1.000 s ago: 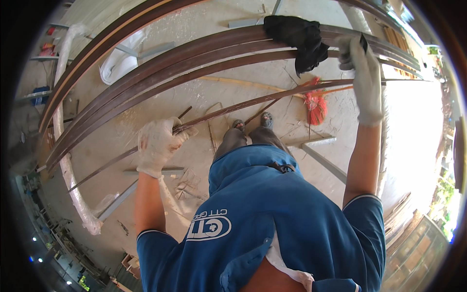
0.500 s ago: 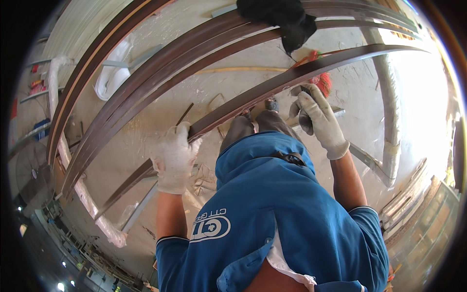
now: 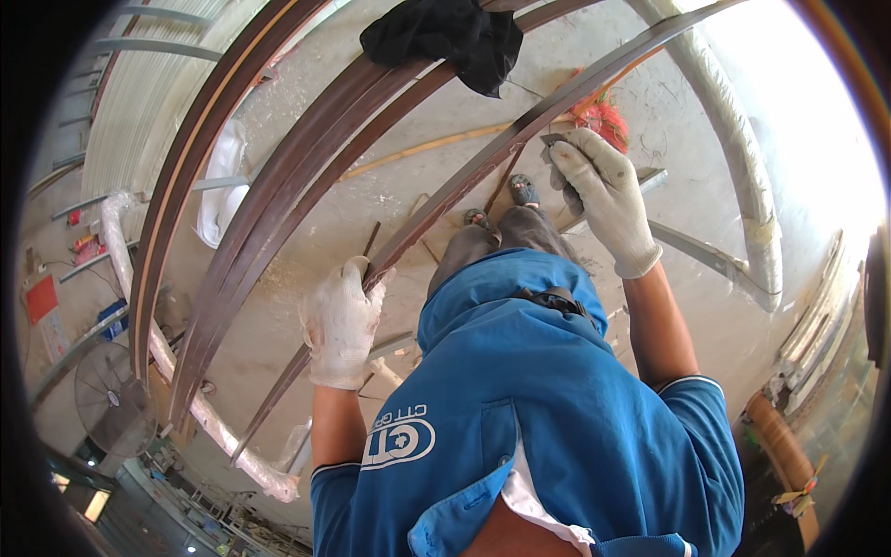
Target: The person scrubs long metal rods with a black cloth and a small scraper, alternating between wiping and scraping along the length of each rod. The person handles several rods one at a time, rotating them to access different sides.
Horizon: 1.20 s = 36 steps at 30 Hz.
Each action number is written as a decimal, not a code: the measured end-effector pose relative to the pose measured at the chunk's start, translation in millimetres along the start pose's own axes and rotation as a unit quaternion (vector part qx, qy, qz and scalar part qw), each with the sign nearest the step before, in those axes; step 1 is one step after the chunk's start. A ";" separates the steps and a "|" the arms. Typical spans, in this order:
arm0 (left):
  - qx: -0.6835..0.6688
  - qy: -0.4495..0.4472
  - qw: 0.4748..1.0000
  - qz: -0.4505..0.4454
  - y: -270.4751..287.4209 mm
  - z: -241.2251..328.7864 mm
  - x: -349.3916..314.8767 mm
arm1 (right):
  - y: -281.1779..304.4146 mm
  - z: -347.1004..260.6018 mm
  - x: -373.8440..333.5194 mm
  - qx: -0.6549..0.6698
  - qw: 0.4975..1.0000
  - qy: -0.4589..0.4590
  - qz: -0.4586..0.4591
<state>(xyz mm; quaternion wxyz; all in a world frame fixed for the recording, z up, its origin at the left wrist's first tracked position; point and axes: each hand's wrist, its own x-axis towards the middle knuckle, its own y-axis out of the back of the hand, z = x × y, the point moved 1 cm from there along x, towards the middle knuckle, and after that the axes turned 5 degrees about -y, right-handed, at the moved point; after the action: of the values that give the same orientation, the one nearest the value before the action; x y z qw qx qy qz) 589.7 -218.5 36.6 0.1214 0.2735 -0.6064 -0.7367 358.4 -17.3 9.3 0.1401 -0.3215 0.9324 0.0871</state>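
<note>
A long dark brown plank (image 3: 478, 167) runs slantwise across the view, its narrow edge turned up toward me. My left hand (image 3: 337, 330), in a white work glove, is wrapped round it near its lower left part. On the right, my gloved right hand (image 3: 601, 204) is closed on a small flat grey piece (image 3: 551, 140), pinched at the fingertips. Most of that piece is hidden by the fingers, so I cannot tell its kind. The right hand is just beside the plank, with a narrow gap between them.
More brown planks (image 3: 264, 227) lie side by side beyond, with a black cloth (image 3: 455, 42) draped over them. Wrapped support bars (image 3: 742, 158) stand on either side. Red twine (image 3: 605, 121) lies on the floor. A fan (image 3: 116, 399) is at the far left.
The plank has turned to show more of its narrow edge and slants more steeply. My right hand has moved slightly up and off the plank. My left hand keeps its grip. The whole view has shifted.
</note>
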 end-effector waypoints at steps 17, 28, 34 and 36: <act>0.055 -0.006 0.997 0.050 -2.5 -1.5 -4.2 | -5.1 10.4 13.6 -0.045 0.992 0.115 -0.006; 0.037 -0.029 0.998 0.041 2.2 -5.1 0.3 | -7.7 6.2 17.7 -0.062 0.991 0.119 -0.006; 0.045 -0.016 0.998 0.033 2.7 -1.1 0.5 | -7.1 4.8 19.7 -0.140 0.984 0.105 -0.019; 0.053 -0.018 0.998 0.033 2.7 -0.8 0.3 | -9.0 7.4 21.4 -0.128 0.984 0.126 -0.001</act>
<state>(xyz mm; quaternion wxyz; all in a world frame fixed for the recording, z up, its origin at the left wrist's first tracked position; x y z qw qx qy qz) 589.5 -219.9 39.0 0.1200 0.2457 -0.6553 -0.7042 349.4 -34.8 -5.2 -0.0211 -0.3463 0.9234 0.1642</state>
